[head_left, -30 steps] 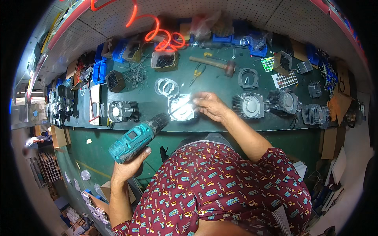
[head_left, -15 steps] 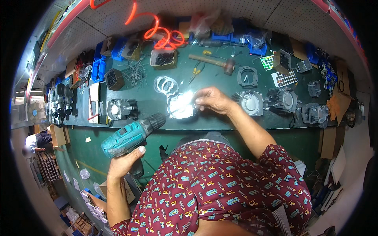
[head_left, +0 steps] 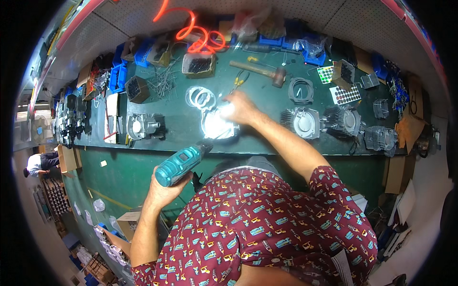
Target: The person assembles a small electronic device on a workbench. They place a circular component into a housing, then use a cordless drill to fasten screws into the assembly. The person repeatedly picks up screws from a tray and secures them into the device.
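Observation:
My left hand is closed around the grip of a teal cordless drill. Its dark chuck points up and right at a grey cast-metal housing near the bench's front edge. Bright glare from the drill's light washes out much of the housing and hides the bit's tip. My right hand is over the housing's far right side, fingers curled downward; what they pinch, if anything, is lost in the glare. Thin ring-shaped gaskets lie just beyond the housing.
Finned metal cylinders stand to the right, another to the left. A mallet, pliers and a box of dark screws lie farther back. An orange coiled hose hangs above. Another person is far left.
The drill has moved right and turned to point more toward the housing. My right hand has shifted left and farther back, onto the housing's far side.

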A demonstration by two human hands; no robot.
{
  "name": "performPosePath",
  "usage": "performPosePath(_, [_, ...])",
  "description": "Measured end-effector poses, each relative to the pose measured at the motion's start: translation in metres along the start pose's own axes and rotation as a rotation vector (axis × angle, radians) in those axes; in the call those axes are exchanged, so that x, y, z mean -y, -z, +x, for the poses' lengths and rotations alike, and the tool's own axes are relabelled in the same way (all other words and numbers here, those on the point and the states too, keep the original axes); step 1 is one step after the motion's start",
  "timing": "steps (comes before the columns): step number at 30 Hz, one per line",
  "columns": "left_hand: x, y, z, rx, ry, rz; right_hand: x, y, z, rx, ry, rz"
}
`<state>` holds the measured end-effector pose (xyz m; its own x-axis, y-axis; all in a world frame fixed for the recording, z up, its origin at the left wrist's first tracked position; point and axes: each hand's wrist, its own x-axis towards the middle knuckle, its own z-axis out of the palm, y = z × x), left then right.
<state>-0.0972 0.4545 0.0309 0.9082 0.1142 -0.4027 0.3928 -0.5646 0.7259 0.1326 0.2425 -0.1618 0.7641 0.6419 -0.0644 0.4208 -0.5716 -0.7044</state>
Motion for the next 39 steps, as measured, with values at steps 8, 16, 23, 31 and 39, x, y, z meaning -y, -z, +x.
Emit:
performPosePath(8, [0.005, -0.007, 0.011, -0.019, -0.016, 0.060, 0.009, -0.006, 0.019, 0.252, -0.078, -0.146])
performPosePath(16, [-0.087, 0.018, 0.058, 0.214, -0.097, 0.516, -0.003, -0.015, 0.029, 0.318, -0.110, 0.052])
performPosePath(23, [-0.105, 0.011, 0.078, 0.353, -0.067, 0.740, 0.010, -0.002, 0.027, 0.427, -0.186, 0.072])
performPosePath(31, [-0.101, 0.005, 0.072, 0.281, -0.088, 0.723, 0.009, 0.000, 0.028, 0.451, -0.190, 0.101])
performPosePath(39, [-0.104, 0.008, 0.055, 0.202, -0.046, 0.555, 0.011, 0.000, 0.028, 0.459, -0.188, 0.087])
